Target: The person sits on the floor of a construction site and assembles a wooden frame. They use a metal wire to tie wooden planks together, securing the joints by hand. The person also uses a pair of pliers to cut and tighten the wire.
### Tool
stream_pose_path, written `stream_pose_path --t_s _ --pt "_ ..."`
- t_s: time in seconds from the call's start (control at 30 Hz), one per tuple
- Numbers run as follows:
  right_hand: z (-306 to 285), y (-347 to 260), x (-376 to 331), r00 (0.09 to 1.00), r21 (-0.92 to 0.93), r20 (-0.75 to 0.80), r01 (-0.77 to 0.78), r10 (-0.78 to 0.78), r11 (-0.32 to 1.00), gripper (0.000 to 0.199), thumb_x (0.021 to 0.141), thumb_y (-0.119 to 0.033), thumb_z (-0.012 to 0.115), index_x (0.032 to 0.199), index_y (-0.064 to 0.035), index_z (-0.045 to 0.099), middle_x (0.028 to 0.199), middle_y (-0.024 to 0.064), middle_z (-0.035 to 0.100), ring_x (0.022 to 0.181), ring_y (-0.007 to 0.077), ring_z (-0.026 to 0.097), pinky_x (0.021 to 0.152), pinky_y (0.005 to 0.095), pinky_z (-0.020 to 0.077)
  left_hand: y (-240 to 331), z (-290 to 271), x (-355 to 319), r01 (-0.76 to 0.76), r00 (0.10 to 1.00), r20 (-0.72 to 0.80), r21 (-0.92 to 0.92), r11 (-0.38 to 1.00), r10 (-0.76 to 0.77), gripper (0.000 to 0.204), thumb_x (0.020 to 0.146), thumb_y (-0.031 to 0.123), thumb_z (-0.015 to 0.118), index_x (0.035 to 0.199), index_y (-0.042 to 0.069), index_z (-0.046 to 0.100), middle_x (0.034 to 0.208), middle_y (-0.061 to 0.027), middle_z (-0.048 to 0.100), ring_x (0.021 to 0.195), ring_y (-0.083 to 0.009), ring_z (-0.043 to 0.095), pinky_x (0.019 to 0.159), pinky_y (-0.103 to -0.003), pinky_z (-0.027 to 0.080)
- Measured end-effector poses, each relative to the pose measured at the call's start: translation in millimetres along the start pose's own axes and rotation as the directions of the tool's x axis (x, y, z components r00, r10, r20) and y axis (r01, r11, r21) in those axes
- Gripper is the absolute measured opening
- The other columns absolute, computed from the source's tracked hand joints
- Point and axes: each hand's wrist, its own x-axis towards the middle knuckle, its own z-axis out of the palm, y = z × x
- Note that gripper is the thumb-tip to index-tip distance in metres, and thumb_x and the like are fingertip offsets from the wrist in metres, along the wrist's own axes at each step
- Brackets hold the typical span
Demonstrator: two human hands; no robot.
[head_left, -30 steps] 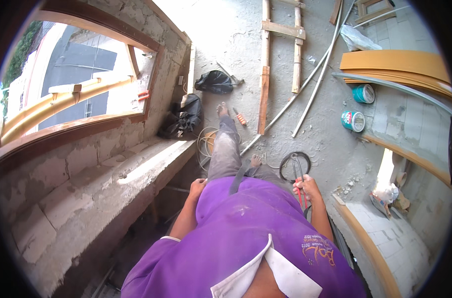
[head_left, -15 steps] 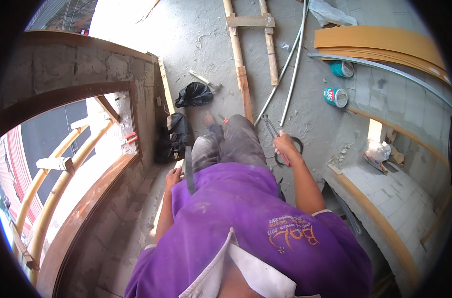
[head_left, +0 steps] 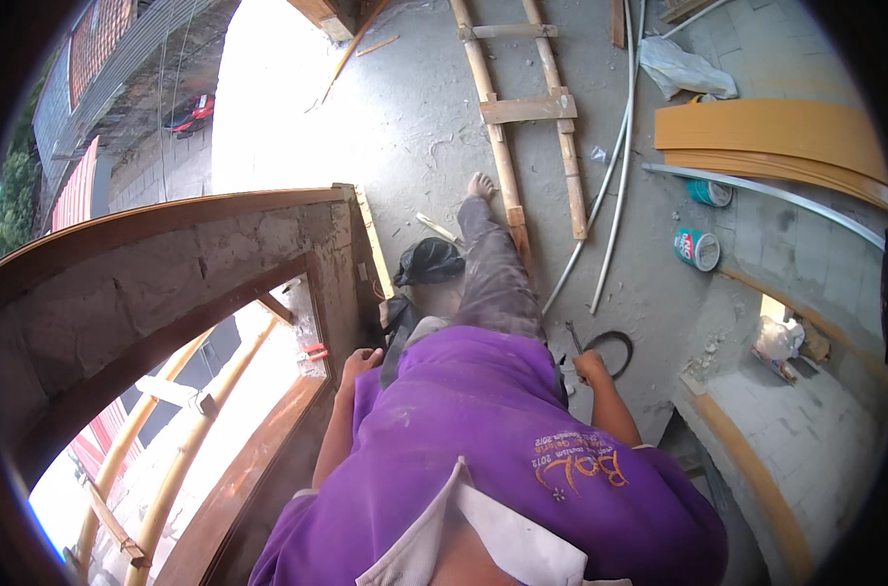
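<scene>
My right hand is closed round a pair of pincers; their dark jaws stick out past my fingers and the handles are hidden. Beside that hand shows a black ring of cord or hose; I cannot tell whether it touches my hand. My left hand hangs low by the block wall, its fingers curled in. What it holds, if anything, is hidden. A dark strap runs down next to it.
A bamboo ladder lies ahead on the rough floor, with white pipes alongside. Black plastic bags sit by the wall corner. On the right are paint cans and yellow-brown boards. A wood-framed opening is at left.
I have stepped forward, one bare foot now farther ahead beside the ladder. The view has shifted, and my right hand with the pincers has drawn in closer to my body.
</scene>
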Motion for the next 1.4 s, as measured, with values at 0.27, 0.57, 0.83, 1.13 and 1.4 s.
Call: stream_pose_path --t_s 0.27,0.57,0.83,1.13,1.4 --pt "-129.7 -265.1 -8.9 0.966 0.034 -0.024 0.260 -0.259 0.965 0.057 0.087 -0.037 0.068 0.109 0.0145 0.059 0.087 0.0198 0.067 0.072 0.0265 0.068 0.056 0.0396 0.0522 166.0 -9.5 56.8 -0.295 0.955 0.091 0.168 0.941 0.283 0.048 0.081 0.035 0.070 0.115 0.000 0.065 0.116 -0.0180 0.066 0.111 -0.0336 0.060 0.095 -0.040 0.047" --pt "-158.9 -377.5 -62.1 0.818 -0.203 0.082 0.572 -0.569 0.795 0.060 0.077 -0.044 0.074 0.101 0.0094 0.061 0.096 0.0244 0.068 0.091 0.0368 0.066 0.082 0.0416 0.0513 381.5 -52.1 30.0 -0.507 0.846 0.212 0.603 0.616 0.489 0.022 0.083 0.027 0.063 0.090 0.006 0.068 0.101 -0.0184 0.067 0.100 -0.0378 0.062 0.083 -0.049 0.048" --pt "-140.5 -355.5 -60.2 0.900 0.040 -0.086 0.432 -0.428 0.901 0.050 0.073 -0.030 0.079 0.099 0.0085 0.061 0.094 0.0238 0.067 0.089 0.0363 0.067 0.079 0.0416 0.0505 473.7 -84.7 33.0 -0.535 0.843 0.446 0.633 0.560 0.301 0.037 0.090 0.037 0.053 0.088 0.002 0.067 0.084 -0.0244 0.068 0.083 -0.0402 0.067 0.075 -0.049 0.052" --pt "-115.8 -357.0 -35.0 0.951 0.327 -0.174 0.301 -0.256 0.896 0.042 0.071 -0.021 0.074 0.096 0.0097 0.060 0.084 0.0242 0.066 0.084 0.0377 0.068 0.078 0.0425 0.0496 562.5 -98.6 44.7 -0.622 0.778 0.587 0.667 0.411 0.226 0.048 0.089 0.048 0.055 0.102 0.005 0.071 0.099 -0.0226 0.069 0.096 -0.0349 0.067 0.085 -0.045 0.051" --pt "-124.9 -401.7 -77.2 0.973 0.417 -0.056 0.226 -0.223 0.881 0.040 0.069 -0.020 0.069 0.092 0.0098 0.057 0.085 0.0260 0.064 0.084 0.0376 0.066 0.076 0.0419 0.0490 554.9 -115.4 106.6 -0.607 0.784 0.588 0.658 0.446 0.200 0.047 0.084 0.049 0.059 0.103 0.008 0.071 0.106 -0.0194 0.068 0.101 -0.0330 0.066 0.087 -0.044 0.051"
